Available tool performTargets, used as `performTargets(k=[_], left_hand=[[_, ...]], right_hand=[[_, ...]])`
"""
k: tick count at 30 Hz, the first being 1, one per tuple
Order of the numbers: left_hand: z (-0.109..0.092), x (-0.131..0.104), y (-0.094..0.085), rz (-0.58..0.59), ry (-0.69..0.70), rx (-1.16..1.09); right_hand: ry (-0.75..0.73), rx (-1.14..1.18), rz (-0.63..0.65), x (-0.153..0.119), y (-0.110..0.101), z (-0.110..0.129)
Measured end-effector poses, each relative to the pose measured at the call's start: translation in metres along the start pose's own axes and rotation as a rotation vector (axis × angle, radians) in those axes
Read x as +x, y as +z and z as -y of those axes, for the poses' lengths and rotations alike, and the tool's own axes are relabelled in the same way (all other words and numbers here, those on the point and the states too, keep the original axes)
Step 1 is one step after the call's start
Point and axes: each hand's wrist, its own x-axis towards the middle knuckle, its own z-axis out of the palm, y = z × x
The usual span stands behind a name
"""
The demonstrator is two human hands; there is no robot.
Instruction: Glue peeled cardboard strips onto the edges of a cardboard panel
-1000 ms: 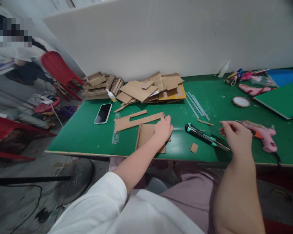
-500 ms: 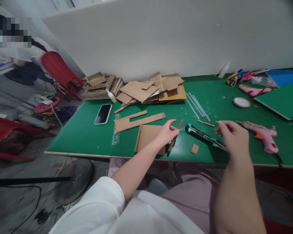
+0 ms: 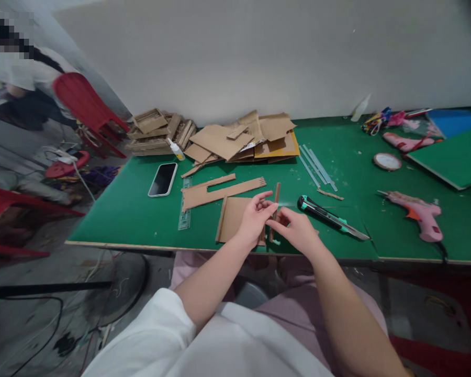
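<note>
My left hand (image 3: 254, 219) reaches over a shallow cardboard tray (image 3: 235, 214) with raised side edges, its thumb and fingers at a narrow cardboard strip (image 3: 277, 193). The strip stands nearly in line with my view, just right of the tray. From the other side, my right hand (image 3: 296, 230) has its fingers closed on the same strip, and the two hands' fingertips almost meet. Fingers hide the strip's middle. To the right lies a black and teal utility knife (image 3: 324, 213) with its blade out. A pink glue gun (image 3: 419, 212) rests farther right.
Behind the tray lie a notched cardboard piece (image 3: 223, 193), a clear ruler (image 3: 184, 220) and a phone (image 3: 163, 179). Cardboard sheets (image 3: 220, 140), glue sticks (image 3: 316, 165) and a tape roll (image 3: 387, 161) are farther back. A person sits at the left by a red chair (image 3: 80, 99).
My right hand has come left from beside the knife to the strip. The strip has turned more upright in view and shifted slightly left. The view has shifted slightly.
</note>
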Motion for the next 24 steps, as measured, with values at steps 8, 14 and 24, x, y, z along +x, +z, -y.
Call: performTargets(k=[8, 14, 24], left_hand=[[-0.007, -0.008, -0.013, -0.039, 0.085, 0.296], [-0.035, -0.006, -0.077, -0.307, 0.274, 0.849], [-0.037, -0.015, -0.11, -0.359, 0.223, 1.223]], right_hand=[[0.004, -0.119, 0.002, 0.0, 0.003, -0.002], [0.085, -0.168, 0.045, 0.003, 0.003, -0.008], [0.021, -0.242, -0.036, 0.006, 0.01, 0.004]])
